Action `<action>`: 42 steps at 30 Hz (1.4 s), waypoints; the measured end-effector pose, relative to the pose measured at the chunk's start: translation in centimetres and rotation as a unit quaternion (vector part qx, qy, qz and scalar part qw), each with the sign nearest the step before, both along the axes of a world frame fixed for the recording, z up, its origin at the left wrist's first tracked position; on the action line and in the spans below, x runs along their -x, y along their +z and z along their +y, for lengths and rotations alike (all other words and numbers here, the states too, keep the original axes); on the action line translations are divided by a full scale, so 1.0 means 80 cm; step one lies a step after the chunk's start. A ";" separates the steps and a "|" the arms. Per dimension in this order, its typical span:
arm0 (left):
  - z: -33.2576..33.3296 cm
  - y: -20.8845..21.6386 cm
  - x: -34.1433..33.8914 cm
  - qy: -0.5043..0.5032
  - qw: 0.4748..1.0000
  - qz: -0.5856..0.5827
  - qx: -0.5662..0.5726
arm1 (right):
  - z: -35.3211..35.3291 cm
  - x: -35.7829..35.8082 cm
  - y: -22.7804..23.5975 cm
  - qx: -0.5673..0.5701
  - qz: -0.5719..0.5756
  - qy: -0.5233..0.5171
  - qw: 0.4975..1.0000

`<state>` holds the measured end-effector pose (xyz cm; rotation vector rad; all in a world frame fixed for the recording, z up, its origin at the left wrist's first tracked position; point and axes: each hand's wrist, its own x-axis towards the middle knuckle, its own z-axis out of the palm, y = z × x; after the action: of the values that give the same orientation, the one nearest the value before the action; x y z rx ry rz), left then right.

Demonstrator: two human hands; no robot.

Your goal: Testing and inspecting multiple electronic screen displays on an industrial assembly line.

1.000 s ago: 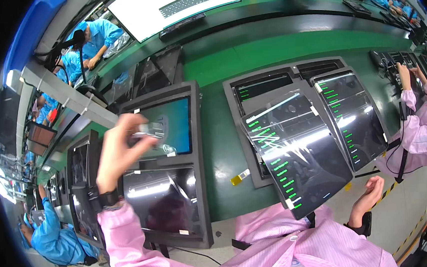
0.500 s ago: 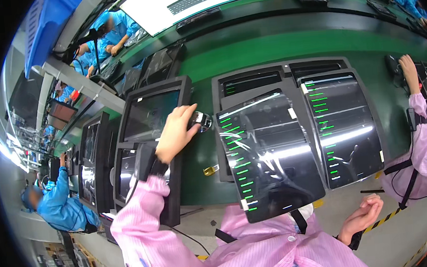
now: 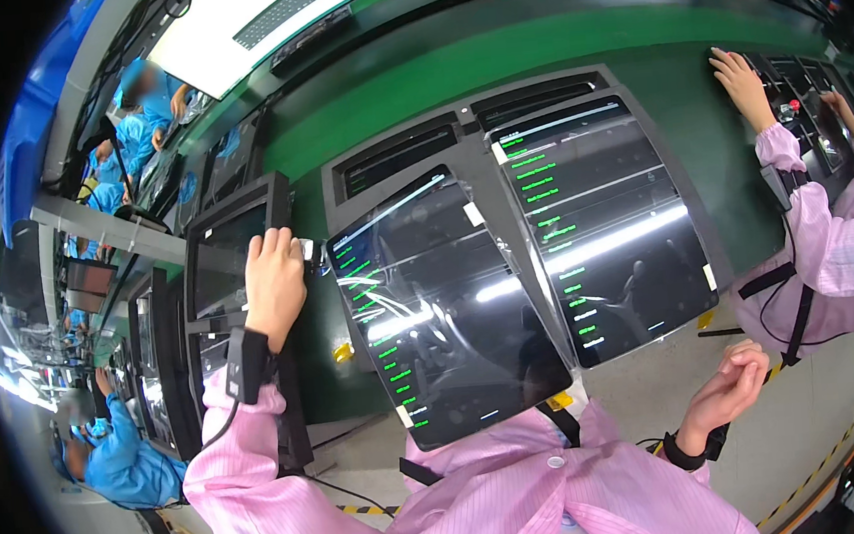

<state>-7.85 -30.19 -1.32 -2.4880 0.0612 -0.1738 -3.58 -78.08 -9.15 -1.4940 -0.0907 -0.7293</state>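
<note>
My left hand (image 3: 276,287) is palm down at the right edge of a black tray (image 3: 282,206), its fingers bent. Beside its index finger, a small shiny black-and-silver object (image 3: 312,252) shows partly; my hand hides the rest. My right hand (image 3: 728,394) is held in the air at the lower right, fingers curled in, nothing visible in them. Between my hands, a film-covered tablet (image 3: 441,316) with green text lines lies tilted past the front edge of a dark frame (image 3: 341,188). A second lit tablet (image 3: 616,242) lies to its right on the same frame.
A yellow piece (image 3: 344,353) lies on the green table (image 3: 335,114) by the left tablet. A bright monitor (image 3: 239,41) stands at the back left. At the right, a co-worker in a pink sleeve (image 3: 826,236) handles other devices. A person in blue (image 3: 125,441) is at the left.
The view has shifted, so the trays and tablets appear further left. My left hand has turned, with its fingers now more bent and pointing away. My right hand remains curled.
</note>
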 end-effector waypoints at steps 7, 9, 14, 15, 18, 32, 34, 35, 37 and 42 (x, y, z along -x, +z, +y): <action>-0.011 0.002 -0.001 -0.001 0.996 0.089 -0.021 | 0.010 -0.017 0.055 0.322 -0.019 0.151 0.935; -0.009 0.007 0.004 -0.004 1.000 0.018 0.019 | 0.025 -0.024 0.069 0.356 -0.021 0.192 0.914; -0.069 0.025 0.044 0.011 0.969 -0.159 0.190 | 0.050 -0.032 0.081 0.448 -0.018 0.266 0.853; -0.085 0.028 0.057 0.003 0.960 -0.173 0.219 | 0.053 -0.033 0.081 0.449 -0.019 0.268 0.852; -0.128 0.029 0.106 0.014 0.942 -0.209 0.261 | 0.063 -0.034 0.084 0.470 -0.023 0.267 0.841; -0.191 -0.014 0.157 0.003 0.867 -0.261 0.425 | 0.081 -0.004 0.063 0.468 0.015 0.129 0.874; -0.191 -0.020 0.158 -0.010 0.860 -0.258 0.441 | 0.083 0.004 0.065 0.474 0.020 0.125 0.871; -0.190 -0.022 0.158 -0.012 0.858 -0.258 0.444 | 0.086 0.006 0.065 0.474 0.020 0.125 0.871; -0.188 -0.025 0.159 -0.031 0.860 -0.247 0.445 | 0.089 0.012 0.066 0.477 0.027 0.123 0.870; -0.186 -0.037 0.162 -0.087 0.863 -0.232 0.441 | 0.090 0.017 0.069 0.481 0.032 0.131 0.866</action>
<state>-20.84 -45.05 -4.24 -3.2510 -0.0008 -1.0897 -4.95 -70.84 -3.65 -2.3892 -0.6775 -0.4007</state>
